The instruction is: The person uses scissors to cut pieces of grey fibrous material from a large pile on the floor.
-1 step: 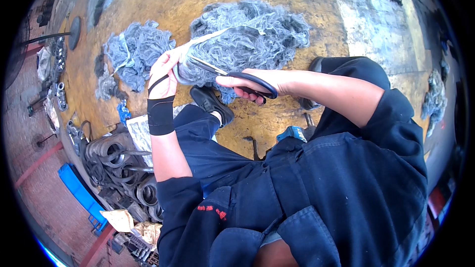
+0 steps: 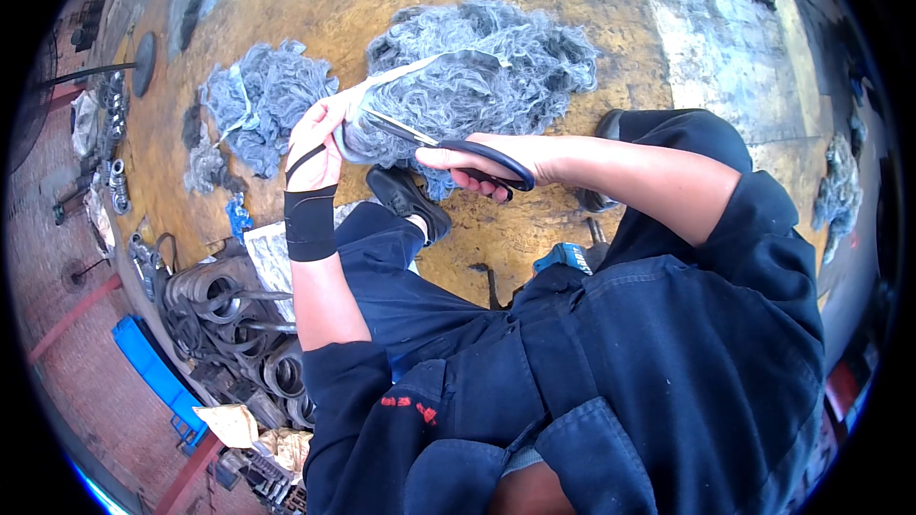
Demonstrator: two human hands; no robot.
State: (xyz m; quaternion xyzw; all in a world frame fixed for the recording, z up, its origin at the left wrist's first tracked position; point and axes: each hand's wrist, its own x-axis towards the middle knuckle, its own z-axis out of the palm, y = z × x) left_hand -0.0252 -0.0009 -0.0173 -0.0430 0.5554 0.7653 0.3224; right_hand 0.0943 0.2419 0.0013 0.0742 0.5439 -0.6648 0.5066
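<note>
A seated worker in dark blue overalls trims a strip of grey fabric (image 2: 420,76) over a yellowed concrete floor (image 2: 315,10). The left hand (image 2: 320,138), wrist wrapped in a black band (image 2: 310,224), is closed around the near end of the strip, thumb and fingers pinching it taut. The right hand (image 2: 496,164) is curled through the dark handles of a pair of scissors (image 2: 448,148), blades partly open and biting into the cloth just beside the left fingers.

Risks, as judged from here: blade tips sit v. close to the left thumb, so a slip or a sudden give in the cloth could nick it. The strip is frayed and bulky; it may bunch in the blades and jam the cut. Loose fluff from the big grey fibre pile (image 2: 496,57) straight ahead, touching the strip's far end, could snag too. A smaller grey pile (image 2: 262,100) lies to the left, apart.

Packages and labels: a small blue packet (image 2: 239,217) lies on the floor near the left wrist; a blue-and-black tool or can (image 2: 563,256) rests by the right knee; a blue crate (image 2: 153,367) sits lower left beside stacked dark metal rings (image 2: 243,324); crumpled tan paper (image 2: 234,424) lies below them. Small red marks show on the left sleeve (image 2: 405,407); too small to tell more.
</note>
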